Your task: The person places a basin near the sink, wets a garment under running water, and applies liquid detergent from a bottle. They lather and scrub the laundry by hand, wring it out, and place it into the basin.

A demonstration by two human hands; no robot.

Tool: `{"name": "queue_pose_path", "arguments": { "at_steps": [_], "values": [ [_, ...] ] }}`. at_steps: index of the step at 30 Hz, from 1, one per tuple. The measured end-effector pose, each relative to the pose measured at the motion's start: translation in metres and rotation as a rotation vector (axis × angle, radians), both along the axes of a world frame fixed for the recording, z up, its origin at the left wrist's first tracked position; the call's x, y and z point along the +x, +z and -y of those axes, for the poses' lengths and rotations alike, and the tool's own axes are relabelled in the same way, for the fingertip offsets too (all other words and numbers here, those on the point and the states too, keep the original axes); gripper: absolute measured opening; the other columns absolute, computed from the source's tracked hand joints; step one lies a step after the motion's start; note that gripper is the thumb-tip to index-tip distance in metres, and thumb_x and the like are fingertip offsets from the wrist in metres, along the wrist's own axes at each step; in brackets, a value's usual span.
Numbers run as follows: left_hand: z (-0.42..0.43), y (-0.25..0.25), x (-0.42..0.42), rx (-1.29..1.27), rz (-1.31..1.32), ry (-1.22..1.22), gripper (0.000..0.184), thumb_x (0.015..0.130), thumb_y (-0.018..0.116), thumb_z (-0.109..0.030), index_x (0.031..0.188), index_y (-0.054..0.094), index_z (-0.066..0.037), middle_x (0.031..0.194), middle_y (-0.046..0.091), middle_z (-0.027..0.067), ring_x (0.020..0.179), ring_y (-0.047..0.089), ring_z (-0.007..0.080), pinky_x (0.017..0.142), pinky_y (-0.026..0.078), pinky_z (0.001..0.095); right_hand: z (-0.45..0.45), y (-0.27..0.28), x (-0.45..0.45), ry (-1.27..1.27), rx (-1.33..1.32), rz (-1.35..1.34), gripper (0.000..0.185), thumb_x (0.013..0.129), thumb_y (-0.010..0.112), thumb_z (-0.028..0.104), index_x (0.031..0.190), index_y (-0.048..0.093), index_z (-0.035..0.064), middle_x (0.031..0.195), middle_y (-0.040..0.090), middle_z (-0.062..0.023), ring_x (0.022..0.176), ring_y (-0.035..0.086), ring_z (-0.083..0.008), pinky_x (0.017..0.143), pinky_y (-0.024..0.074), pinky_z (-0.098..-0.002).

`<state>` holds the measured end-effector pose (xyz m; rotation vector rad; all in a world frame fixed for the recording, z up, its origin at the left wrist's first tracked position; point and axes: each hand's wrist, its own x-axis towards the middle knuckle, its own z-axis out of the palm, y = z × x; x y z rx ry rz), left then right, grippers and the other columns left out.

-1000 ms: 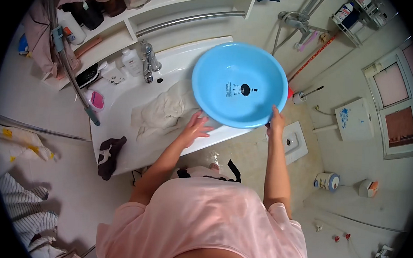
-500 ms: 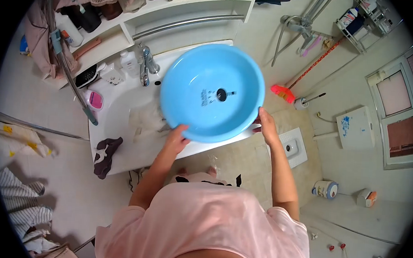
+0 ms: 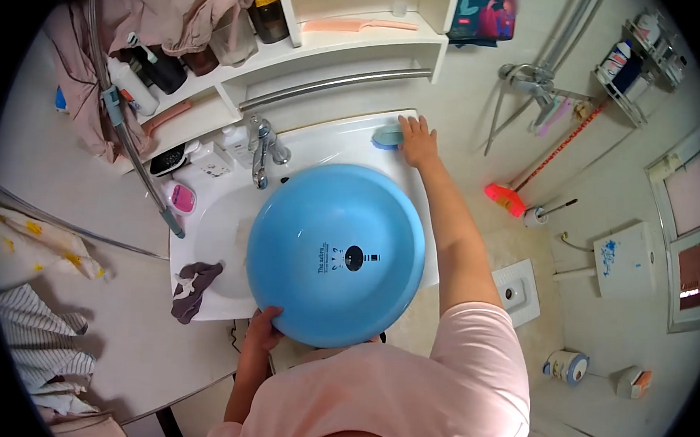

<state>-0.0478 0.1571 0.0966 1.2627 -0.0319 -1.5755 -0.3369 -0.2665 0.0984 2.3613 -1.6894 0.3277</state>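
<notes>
A large blue plastic basin [image 3: 307, 208] is tilted over the front of the white washbasin [image 3: 206, 246], its inside facing me. My left hand [image 3: 263, 329] grips its lower-left rim, thumb over the edge. At the washbasin's back right corner, my right hand [image 3: 419, 141] reaches out with its fingers apart. Those fingertips are at the edge of a small oval teal-and-blue item [image 3: 387, 136], perhaps a scrubbing brush. On the washbasin's left edge lies a dark, wet-looking cloth [image 3: 196, 291] with a white patch.
A chrome faucet [image 3: 262, 154] rises behind the basin, beside white bottles [image 3: 209, 159] and a pink soap box [image 3: 180, 198]. Above runs a metal rail [image 3: 337, 85] under a shelf. To the right are a red-handled broom [image 3: 506, 199] and a squat toilet [image 3: 511, 294].
The blue basin has come down toward my body and tilted. My right hand has left its rim and moved up to the washbasin's back corner. The left hand still holds the rim.
</notes>
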Motion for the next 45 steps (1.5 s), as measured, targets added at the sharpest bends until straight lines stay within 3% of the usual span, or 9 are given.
{"name": "queue_pose_path", "arguments": {
  "at_steps": [5,11,17,23,26,33,39,42,45],
  "values": [
    [0.017,-0.002,-0.009,-0.057,-0.015,-0.011,0.050,0.079,0.054,-0.008,0.125,0.036,0.000,0.113,0.051,0.0140,0.100,0.055,0.0282,0.081,0.050,0.0442,-0.005,-0.009,-0.009,-0.085,0.341,0.002,0.032,0.086,0.046,0.026,0.113,0.049,0.0077,0.117,0.055,-0.0159,0.108,0.052,-0.0335,0.081,0.0476,-0.0464],
    [0.105,-0.024,-0.052,-0.140,-0.046,-0.087,0.044,0.078,0.058,-0.008,0.119,0.042,-0.009,0.109,0.052,0.0091,0.091,0.055,0.0222,0.066,0.049,0.0373,-0.021,0.016,-0.113,-0.419,0.058,0.653,0.031,0.083,0.050,0.031,0.096,0.052,0.0032,0.085,0.063,-0.0216,0.083,0.060,-0.0402,0.075,0.0455,-0.0487],
    [0.213,-0.021,-0.134,-0.280,-0.100,-0.112,0.052,0.085,0.059,-0.018,0.129,0.034,-0.009,0.126,0.046,0.0088,0.113,0.048,0.0271,0.091,0.043,0.0419,-0.079,0.106,-0.150,-0.274,0.104,0.786,0.035,0.084,0.054,0.036,0.092,0.049,0.0032,0.079,0.061,-0.0203,0.079,0.060,-0.0381,0.068,0.0447,-0.0460],
    [0.229,-0.044,-0.146,-0.392,-0.147,-0.437,0.064,0.087,0.059,-0.036,0.134,0.026,-0.007,0.130,0.041,0.0175,0.118,0.045,0.0318,0.096,0.038,0.0470,-0.098,0.107,-0.085,-0.151,0.194,0.440,0.031,0.084,0.054,0.035,0.094,0.051,0.0057,0.080,0.063,-0.0188,0.078,0.062,-0.0361,0.068,0.0464,-0.0465],
    [0.203,-0.047,-0.137,-0.301,-0.116,-0.338,0.068,0.087,0.059,-0.038,0.135,0.024,-0.006,0.130,0.041,0.0207,0.119,0.045,0.0339,0.096,0.038,0.0478,-0.084,0.079,-0.055,-0.139,0.311,0.253,0.031,0.084,0.054,0.034,0.098,0.053,0.0066,0.087,0.064,-0.0167,0.085,0.062,-0.0342,0.072,0.0483,-0.0451],
    [0.113,-0.038,-0.077,-0.209,0.181,-0.367,0.060,0.089,0.055,-0.028,0.134,0.024,-0.003,0.119,0.050,0.0211,0.105,0.055,0.0308,0.088,0.046,0.0406,-0.053,0.005,-0.019,-0.169,0.472,0.077,0.041,0.081,0.056,0.035,0.110,0.051,0.0062,0.112,0.058,-0.0156,0.102,0.058,-0.0319,0.085,0.0475,-0.0439],
    [0.057,-0.041,-0.006,-0.125,0.331,-0.160,0.041,0.090,0.053,-0.019,0.122,0.041,0.002,0.102,0.059,0.0150,0.087,0.061,0.0214,0.075,0.051,0.0318,-0.064,0.024,0.002,-0.174,0.362,0.016,0.046,0.081,0.058,0.038,0.115,0.050,0.0080,0.111,0.058,-0.0154,0.104,0.056,-0.0327,0.085,0.0463,-0.0437],
    [0.054,-0.067,0.040,-0.181,0.539,-0.107,0.039,0.087,0.056,-0.013,0.120,0.043,0.002,0.099,0.060,0.0141,0.084,0.063,0.0196,0.070,0.052,0.0294,-0.105,0.065,0.027,0.077,0.018,0.313,0.036,0.082,0.059,0.030,0.110,0.054,0.0075,0.106,0.059,-0.0135,0.099,0.058,-0.0297,0.078,0.0485,-0.0428],
    [0.071,-0.088,0.082,-0.238,0.935,-0.111,0.041,0.083,0.062,-0.014,0.120,0.046,-0.004,0.095,0.061,0.0103,0.086,0.062,0.0204,0.072,0.050,0.0289,-0.167,0.095,0.075,0.315,0.247,0.589,0.033,0.083,0.060,0.029,0.107,0.057,0.0064,0.104,0.059,-0.0147,0.097,0.058,-0.0288,0.075,0.0485,-0.0411]
  ]
}}
